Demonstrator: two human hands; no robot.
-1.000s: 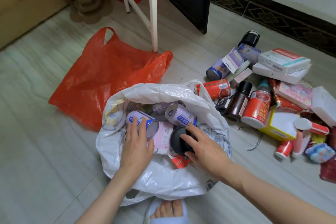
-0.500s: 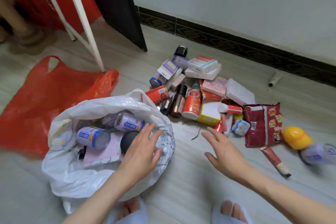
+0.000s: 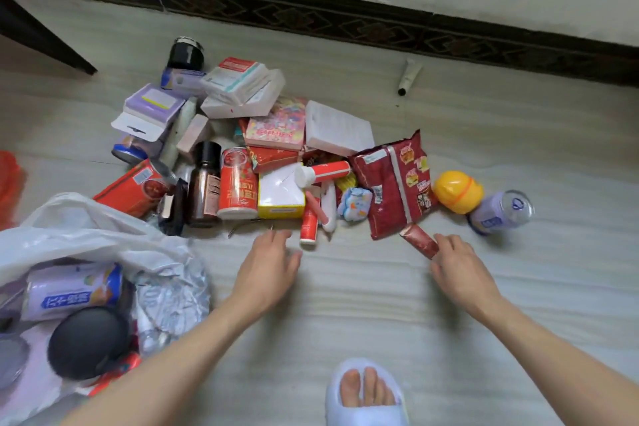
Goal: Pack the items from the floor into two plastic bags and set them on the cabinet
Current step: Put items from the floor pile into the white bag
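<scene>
Just beyond the spread fingers of the left hand (image 3: 266, 261), a small red tube (image 3: 308, 223) and the yellow box (image 3: 280, 195) are seen on the floor (image 3: 345, 304), with nothing held. At the fingers of the right hand (image 3: 456, 268), a dark red tube (image 3: 419, 241) is touched at its near end; whether it is gripped cannot be told. Past that hand lie a red snack packet (image 3: 394, 183), a yellow ball (image 3: 457, 191) and a pale can (image 3: 501, 213). Left of the left hand, the white plastic bag (image 3: 103, 235) is seen open, with a can (image 3: 71, 290) and a black round lid (image 3: 88, 342) inside.
</scene>
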